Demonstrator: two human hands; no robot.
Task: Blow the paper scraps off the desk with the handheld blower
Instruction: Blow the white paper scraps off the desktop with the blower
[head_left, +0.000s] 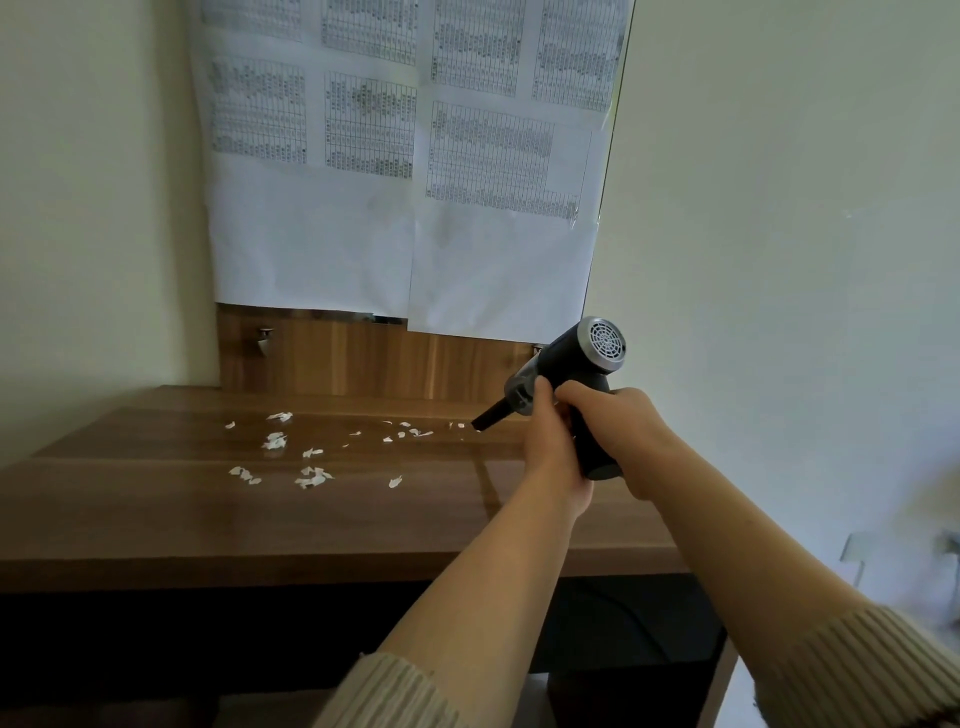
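A single head-worn wide-angle camera looks forward and down from above the tabletop's (156, 509) near edge, facing the back wall (779, 208) and its taped paper sheets (405, 208). Both forearms reach in from the bottom right, close to the lens; the tabletop's far edge lies mid-frame.
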